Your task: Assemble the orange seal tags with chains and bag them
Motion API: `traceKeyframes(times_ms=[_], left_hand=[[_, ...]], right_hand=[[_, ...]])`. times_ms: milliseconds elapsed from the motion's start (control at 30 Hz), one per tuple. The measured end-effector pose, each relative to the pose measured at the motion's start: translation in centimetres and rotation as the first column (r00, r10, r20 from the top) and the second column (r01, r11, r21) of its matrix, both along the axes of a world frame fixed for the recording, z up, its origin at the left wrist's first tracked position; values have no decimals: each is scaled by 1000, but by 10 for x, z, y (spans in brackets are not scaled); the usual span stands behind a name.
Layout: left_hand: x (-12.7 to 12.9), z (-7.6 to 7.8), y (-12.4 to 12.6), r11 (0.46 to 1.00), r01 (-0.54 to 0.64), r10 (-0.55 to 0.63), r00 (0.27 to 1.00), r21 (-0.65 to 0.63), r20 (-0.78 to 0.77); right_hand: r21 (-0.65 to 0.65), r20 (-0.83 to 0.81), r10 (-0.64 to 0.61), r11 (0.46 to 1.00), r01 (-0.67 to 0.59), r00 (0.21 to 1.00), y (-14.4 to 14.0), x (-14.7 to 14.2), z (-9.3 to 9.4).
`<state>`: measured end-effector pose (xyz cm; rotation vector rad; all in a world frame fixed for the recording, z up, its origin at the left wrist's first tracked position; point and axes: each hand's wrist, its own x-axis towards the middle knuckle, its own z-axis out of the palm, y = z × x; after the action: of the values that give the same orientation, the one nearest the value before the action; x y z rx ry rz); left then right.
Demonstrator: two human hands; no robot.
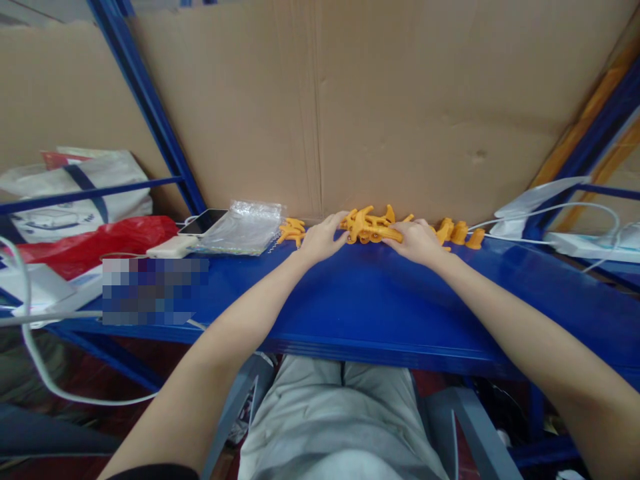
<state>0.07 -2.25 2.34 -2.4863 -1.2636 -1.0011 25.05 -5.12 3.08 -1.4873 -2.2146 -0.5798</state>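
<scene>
Well left of the fingers we see a clear crinkled plastic bag (245, 228) lying on the blue metal shelf (350, 300), with a dark-screened smartphone (203, 221) just beyond it and a white power bank (173, 247) beside that. Farther left lies a red plastic bag (90, 243). Behind the fingertips stands a brown cardboard sheet (375, 100). Well right of them, a white cable (550, 210) loops.

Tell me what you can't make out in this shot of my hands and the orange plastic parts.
Head view:
- The exact shape and count of the orange plastic parts: small, piled, partly covered by the left hand and right hand.
- The fingertips' grip: hidden among the parts.
- A pixelated patch blurs whatever lies on the blue metal shelf.
- The white cable runs off the left edge.
</scene>
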Motion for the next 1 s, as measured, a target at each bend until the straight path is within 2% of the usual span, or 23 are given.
traceKeyframes(times_ms=[133, 233, 367, 467, 533, 633, 800, 1000], left_hand=[[-17, 0, 15, 988, -146, 146, 989, -52, -7], [-30, -5, 27, 956, -254, 244, 966, -150, -81], [-41, -13, 37, 850, -447, 404, 893, -280, -200], [-44, -16, 41, 759, -541, 476, 840, -361, -259], [-44, -17, 43, 720, -568, 491, 823, -399, -286], [-45, -16, 43, 692, -590, 492, 807, -417, -325], [-47, -16, 45, 699, -586, 485, 809, -410, -331], [-50, -21, 51, 695, -591, 507, 806, -408, -304]], right_hand=[[42, -80, -75, 996, 78, 994, 13, 1, 13], [65, -106, -110, 991, 117, 988, 22, -6, 27], [69, -157, -179, 979, 191, 971, 39, -20, 40], [81, -191, -186, 975, 205, 964, 54, -31, 41], [73, -209, -204, 972, 224, 956, 62, -40, 38], [30, -217, -264, 961, 276, 940, 66, -54, 33], [-81, -131, -322, 946, 314, 938, 65, -76, 24], [-121, -85, -327, 941, 316, 941, 64, -89, 12]])
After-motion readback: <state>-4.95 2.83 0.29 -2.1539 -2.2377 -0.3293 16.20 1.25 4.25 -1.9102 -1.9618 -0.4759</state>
